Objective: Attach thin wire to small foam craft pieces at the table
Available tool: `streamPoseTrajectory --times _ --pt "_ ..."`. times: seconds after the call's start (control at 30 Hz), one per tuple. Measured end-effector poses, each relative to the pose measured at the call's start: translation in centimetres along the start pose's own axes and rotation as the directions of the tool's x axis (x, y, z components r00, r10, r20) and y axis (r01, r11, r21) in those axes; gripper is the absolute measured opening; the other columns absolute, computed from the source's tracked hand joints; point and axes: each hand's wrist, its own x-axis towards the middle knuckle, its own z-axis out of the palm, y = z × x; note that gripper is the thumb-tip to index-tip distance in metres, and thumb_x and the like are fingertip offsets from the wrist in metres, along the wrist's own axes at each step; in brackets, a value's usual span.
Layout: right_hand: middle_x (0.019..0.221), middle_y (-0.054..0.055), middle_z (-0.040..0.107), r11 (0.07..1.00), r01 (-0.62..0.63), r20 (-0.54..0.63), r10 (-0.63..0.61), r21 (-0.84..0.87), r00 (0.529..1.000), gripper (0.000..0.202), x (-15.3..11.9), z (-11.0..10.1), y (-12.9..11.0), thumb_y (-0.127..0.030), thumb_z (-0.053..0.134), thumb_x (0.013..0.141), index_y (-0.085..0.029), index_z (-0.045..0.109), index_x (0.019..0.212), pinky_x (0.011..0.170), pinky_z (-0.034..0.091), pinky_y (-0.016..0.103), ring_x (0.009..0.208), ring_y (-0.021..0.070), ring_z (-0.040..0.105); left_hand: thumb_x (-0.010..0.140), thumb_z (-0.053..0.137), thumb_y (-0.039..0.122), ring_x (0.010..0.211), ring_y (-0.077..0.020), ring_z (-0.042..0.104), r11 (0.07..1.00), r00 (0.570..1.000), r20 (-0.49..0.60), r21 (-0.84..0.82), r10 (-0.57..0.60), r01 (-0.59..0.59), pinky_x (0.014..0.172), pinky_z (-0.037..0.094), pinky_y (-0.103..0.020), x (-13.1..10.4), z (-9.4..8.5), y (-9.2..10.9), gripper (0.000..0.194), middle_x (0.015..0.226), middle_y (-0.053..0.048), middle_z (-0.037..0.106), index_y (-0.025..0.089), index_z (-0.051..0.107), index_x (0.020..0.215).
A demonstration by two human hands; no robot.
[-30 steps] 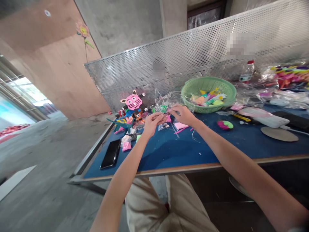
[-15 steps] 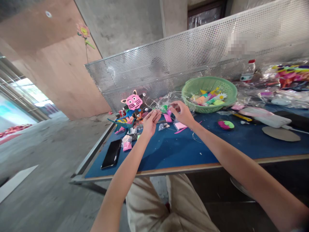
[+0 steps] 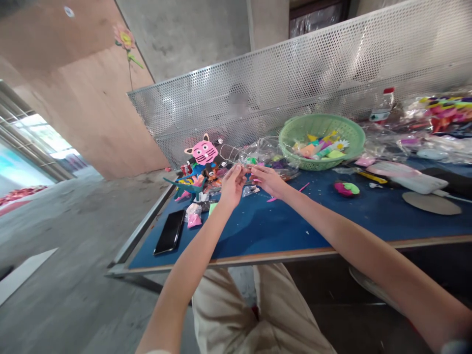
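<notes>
Above the blue table [image 3: 265, 226], my left hand [image 3: 233, 186] and my right hand [image 3: 268, 180] meet at the fingertips. Both have their fingers pinched together, on something too small to make out. A green lump [image 3: 252, 161] shows just beyond the fingertips. Behind my left hand stand clay figures, among them a pink cat face [image 3: 204, 152] with black whiskers and a teal figure [image 3: 188, 188]. A thin pink strip [image 3: 304, 187] lies to the right of my right hand.
A black phone [image 3: 169, 231] and a bagged pink lump [image 3: 194, 220] lie at the left. A green basket [image 3: 322, 142] of coloured pieces stands behind right, near a pink-green lump [image 3: 346, 189], a yellow cutter [image 3: 372, 177] and a bottle [image 3: 382, 106]. A perforated metal panel [image 3: 265, 93] runs behind.
My right hand has moved down and left to meet my left hand, which shifted slightly right. The bright pink piece near my right fingers is now mostly hidden.
</notes>
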Motion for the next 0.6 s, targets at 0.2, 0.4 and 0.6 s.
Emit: streamPoseTrajectory --times 0.2,0.4,0.6 --pt "0.071 -0.006 0.061 0.986 0.104 -0.063 -0.097 0.133 0.993 0.043 0.1 -0.1 -0.8 -0.043 0.091 0.063 -0.019 0.068 0.09 0.052 0.041 0.019 0.055 0.0046 0.047 0.076 0.08 0.037 0.088 -0.0141 0.071 0.993 0.993 0.109 0.114 -0.045 0.033 0.072 0.054 -0.023 -1.1 0.8 -1.8 0.024 0.096 -0.001 0.074 0.022 0.071 0.093" --pt "0.056 -0.009 0.044 0.99 0.046 0.002 -0.047 0.132 0.999 0.043 0.1 -0.6 -1.5 -0.05 0.087 0.069 -0.02 0.058 0.076 0.044 0.033 0.019 0.047 0.0051 0.034 0.078 0.08 0.045 0.088 -0.0147 0.069 0.976 0.967 0.218 0.201 -0.133 0.088 0.073 0.053 -0.024 -1.9 1.0 -2.5 0.028 0.096 -0.002 0.074 0.022 0.073 0.092" --pt "0.057 -0.008 0.042 0.998 0.054 -0.015 -0.053 0.026 0.998 0.038 0.0 -2.1 -3.5 -0.046 0.083 0.078 -0.019 0.056 0.074 0.039 0.024 0.018 0.045 0.0041 0.026 0.08 0.077 0.053 0.089 -0.0228 0.074 0.782 0.529 0.626 0.611 -0.573 0.124 0.076 0.058 -0.031 -3.6 0.5 2.3 0.041 0.108 -0.016 0.076 0.018 0.078 0.102"
